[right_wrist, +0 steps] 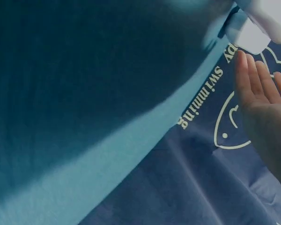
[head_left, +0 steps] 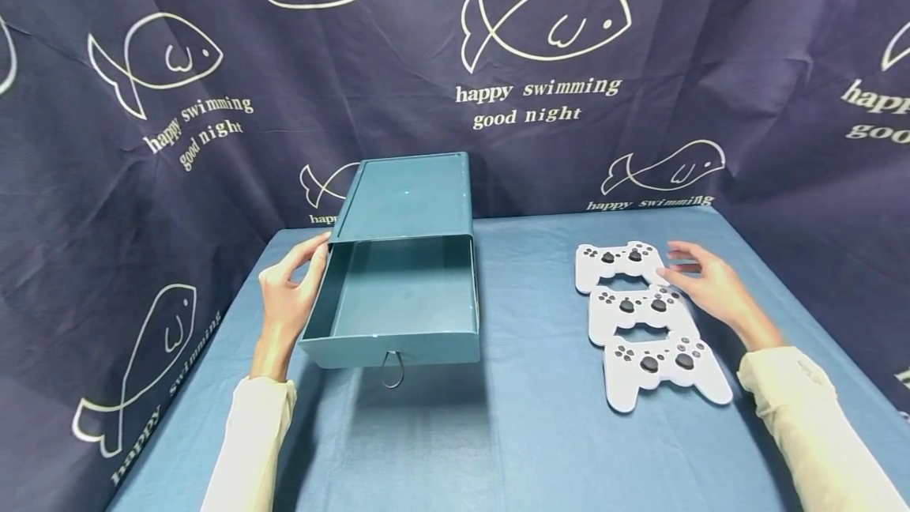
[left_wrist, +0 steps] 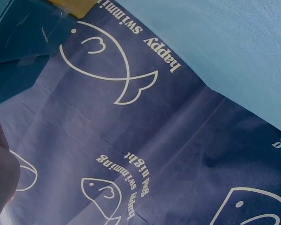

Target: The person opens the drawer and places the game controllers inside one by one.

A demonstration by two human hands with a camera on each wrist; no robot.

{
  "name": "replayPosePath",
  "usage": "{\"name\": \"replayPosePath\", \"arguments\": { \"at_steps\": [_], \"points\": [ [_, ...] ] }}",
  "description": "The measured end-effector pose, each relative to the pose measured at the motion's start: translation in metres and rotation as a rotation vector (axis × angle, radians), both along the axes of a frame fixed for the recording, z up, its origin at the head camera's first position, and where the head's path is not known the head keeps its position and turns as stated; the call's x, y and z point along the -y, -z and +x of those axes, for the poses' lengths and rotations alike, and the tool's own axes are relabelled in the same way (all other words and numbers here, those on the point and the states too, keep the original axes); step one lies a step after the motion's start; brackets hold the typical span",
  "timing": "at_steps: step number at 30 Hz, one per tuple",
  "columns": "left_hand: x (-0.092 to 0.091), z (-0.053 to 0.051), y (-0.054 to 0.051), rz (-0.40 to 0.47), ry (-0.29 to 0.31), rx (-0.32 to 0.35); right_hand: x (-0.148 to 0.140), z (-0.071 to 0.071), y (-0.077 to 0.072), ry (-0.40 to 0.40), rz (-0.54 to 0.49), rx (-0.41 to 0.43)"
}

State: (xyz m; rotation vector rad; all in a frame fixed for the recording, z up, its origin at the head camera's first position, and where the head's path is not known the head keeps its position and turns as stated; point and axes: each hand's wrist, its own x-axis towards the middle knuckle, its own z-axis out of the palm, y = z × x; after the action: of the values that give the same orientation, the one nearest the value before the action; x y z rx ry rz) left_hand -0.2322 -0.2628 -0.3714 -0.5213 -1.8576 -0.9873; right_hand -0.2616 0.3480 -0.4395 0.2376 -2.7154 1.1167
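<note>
Left of the drawer box, the left grip, loosely unfurled, touches its side; right of the box, the right grip, fingers extended, is at the rear gamepad, near the middle gamepad and front gamepad.

Case: teal plastic (appar.), smooth, semi-gloss top; side shows light streaks in L wrist view. Drawer: same matl., smooth int. & front. Pull ring: thin metal wire, bright. Controllers, qty 3: white, smooth, low-sheen; exact matl. n/d. Sticks: blk, matt. Tablecloth: lt-blue woven cloth, matt. Backdrop: navy fabric, creased, slight sheen, w/ white print. Sleeves: off-wht cloth, matt.
</note>
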Motion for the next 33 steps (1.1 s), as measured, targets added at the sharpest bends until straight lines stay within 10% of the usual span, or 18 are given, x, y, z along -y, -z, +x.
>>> {"name": "replayPosePath", "arguments": {
  "at_steps": [33],
  "points": [
    [0.000,0.001,-0.002,0.003,-0.004,0.014,-0.007,-0.037,0.016,-0.057,0.056,0.145]
  ]
}}
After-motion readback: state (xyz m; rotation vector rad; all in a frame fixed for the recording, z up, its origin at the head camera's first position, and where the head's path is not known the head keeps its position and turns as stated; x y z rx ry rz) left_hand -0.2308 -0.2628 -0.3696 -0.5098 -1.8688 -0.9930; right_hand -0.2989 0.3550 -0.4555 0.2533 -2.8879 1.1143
